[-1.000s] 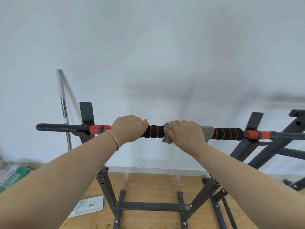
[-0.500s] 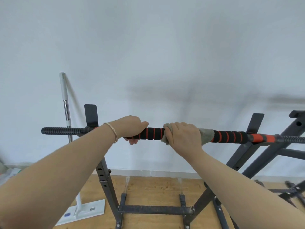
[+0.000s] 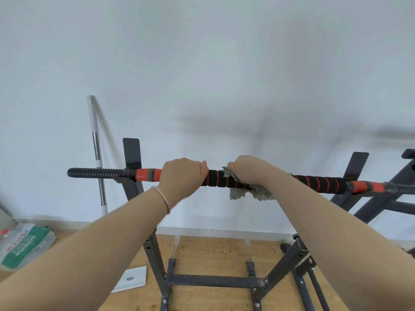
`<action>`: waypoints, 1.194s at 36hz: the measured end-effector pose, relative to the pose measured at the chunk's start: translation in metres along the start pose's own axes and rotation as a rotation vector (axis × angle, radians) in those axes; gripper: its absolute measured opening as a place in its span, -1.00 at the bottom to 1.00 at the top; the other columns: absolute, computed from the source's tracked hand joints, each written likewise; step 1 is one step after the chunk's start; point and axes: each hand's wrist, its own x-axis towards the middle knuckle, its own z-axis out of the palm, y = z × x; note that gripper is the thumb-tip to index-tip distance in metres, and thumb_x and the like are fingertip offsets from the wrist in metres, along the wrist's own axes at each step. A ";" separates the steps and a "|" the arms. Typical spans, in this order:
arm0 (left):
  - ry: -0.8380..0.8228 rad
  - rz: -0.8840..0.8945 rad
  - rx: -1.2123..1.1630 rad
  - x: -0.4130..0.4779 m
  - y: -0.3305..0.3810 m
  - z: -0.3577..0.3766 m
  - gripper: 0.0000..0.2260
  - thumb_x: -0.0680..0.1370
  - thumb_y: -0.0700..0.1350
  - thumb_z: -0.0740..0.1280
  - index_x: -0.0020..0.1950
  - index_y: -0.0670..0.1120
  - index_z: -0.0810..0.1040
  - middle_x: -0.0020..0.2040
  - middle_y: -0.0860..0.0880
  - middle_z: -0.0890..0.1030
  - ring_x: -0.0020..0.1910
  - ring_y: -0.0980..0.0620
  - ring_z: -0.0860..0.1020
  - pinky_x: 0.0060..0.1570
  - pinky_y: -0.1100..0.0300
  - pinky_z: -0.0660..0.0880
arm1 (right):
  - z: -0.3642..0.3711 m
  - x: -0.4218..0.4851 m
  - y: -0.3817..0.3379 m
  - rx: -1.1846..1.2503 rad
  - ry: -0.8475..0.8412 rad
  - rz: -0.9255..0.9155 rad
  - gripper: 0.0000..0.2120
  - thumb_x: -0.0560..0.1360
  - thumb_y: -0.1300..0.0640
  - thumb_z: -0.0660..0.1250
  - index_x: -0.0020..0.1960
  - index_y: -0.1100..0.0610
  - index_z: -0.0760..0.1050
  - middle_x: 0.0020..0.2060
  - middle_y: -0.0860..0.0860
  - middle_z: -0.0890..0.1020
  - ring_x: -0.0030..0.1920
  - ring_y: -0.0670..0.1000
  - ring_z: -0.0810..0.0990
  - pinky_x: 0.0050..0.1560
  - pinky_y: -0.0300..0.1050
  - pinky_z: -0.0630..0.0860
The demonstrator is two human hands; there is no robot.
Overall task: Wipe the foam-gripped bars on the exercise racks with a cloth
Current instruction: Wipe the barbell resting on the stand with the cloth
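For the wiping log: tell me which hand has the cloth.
The right hand, wrapping the grey cloth round the bar; the left hand, with the bracelet, grips the bar directly.

1. Long straight bar (image 3: 215, 179) with black foam grips ringed in orange, plain orange sleeves and ribbed black ends: lies level across the tops of the two uprights.
2. Crumpled grey-green cloth (image 3: 261, 193): wrapped over the bar's middle foam section, loose folds hanging below.
3. Dark grey steel rack (image 3: 213, 281): standing upright, carrying the bar.
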 end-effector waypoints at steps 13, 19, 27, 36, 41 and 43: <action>-0.323 0.038 -0.005 0.008 -0.031 -0.016 -0.83 0.50 -0.30 0.22 -0.04 -0.11 0.25 -0.29 -0.04 0.40 -0.31 -0.05 0.43 -0.28 0.09 0.42 | 0.053 -0.028 -0.022 -0.234 0.861 -0.145 -0.66 0.66 0.03 0.13 -0.21 0.12 0.50 -0.43 -0.01 0.46 -0.46 0.07 0.39 -0.46 -0.10 0.26; -0.131 0.085 0.157 0.000 -0.029 -0.005 -0.78 0.54 -0.20 0.22 0.15 -0.06 0.28 -0.32 -0.01 0.31 -0.29 -0.10 0.46 -0.35 0.12 0.38 | 0.025 -0.020 -0.031 -0.474 0.375 -0.077 -0.90 0.47 0.10 0.33 -0.06 0.08 0.45 -0.34 -0.04 0.48 -0.40 0.08 0.40 -0.45 -0.20 0.14; -0.036 -0.016 0.110 -0.018 -0.019 0.001 -0.81 0.46 -0.20 0.32 0.02 -0.06 0.40 -0.45 0.01 0.22 -0.44 -0.06 0.42 -0.42 0.23 0.33 | -0.008 -0.012 -0.035 -0.098 0.066 0.017 -0.82 0.61 0.13 0.10 -0.12 0.16 0.37 -0.29 0.05 0.51 -0.29 0.11 0.48 -0.32 -0.13 0.36; -0.488 -0.217 -0.422 0.004 -0.046 -0.016 -0.47 0.60 0.13 -0.08 -0.19 -0.16 0.55 -0.41 -0.02 0.63 -0.43 -0.03 0.60 -0.09 0.08 0.56 | 0.063 -0.032 -0.024 -0.208 0.957 -0.150 -0.64 0.66 -0.01 0.12 -0.24 0.12 0.45 -0.41 -0.01 0.44 -0.42 0.06 0.37 -0.40 -0.06 0.25; -0.204 0.095 0.114 -0.005 -0.045 -0.002 -0.76 0.56 -0.18 0.19 0.19 -0.07 0.25 -0.29 -0.03 0.37 -0.32 -0.07 0.42 -0.41 0.16 0.30 | 0.057 -0.023 -0.024 -0.427 0.836 -0.100 -0.84 0.54 0.05 0.27 -0.14 0.10 0.54 -0.42 -0.04 0.45 -0.48 0.04 0.36 -0.45 -0.16 0.19; -0.119 0.063 0.138 -0.011 -0.041 0.001 -0.82 0.57 -0.16 0.18 0.16 -0.06 0.28 -0.34 -0.01 0.36 -0.38 -0.06 0.40 -0.42 0.18 0.29 | 0.041 -0.017 -0.027 -0.508 0.614 -0.087 -0.89 0.47 0.08 0.36 -0.07 0.10 0.51 -0.41 -0.05 0.44 -0.46 0.06 0.36 -0.45 -0.22 0.12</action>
